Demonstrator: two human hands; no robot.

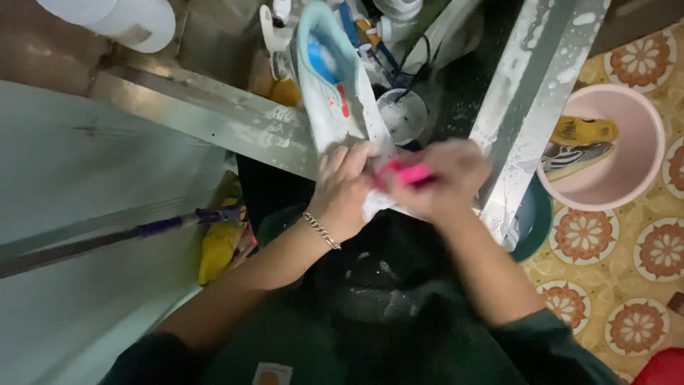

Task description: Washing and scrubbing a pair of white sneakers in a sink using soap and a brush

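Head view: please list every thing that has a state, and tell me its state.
White shoe: held at the heel end by the left hand, toe up.
Pink brush: gripped in the right hand, against the shoe.
Pink basin: holds two shoes.
Metal ledge: soapy.

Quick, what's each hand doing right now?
Left hand: closed on the heel end of the white and blue shoe.
Right hand: closed around the pink brush, pressed against the shoe.
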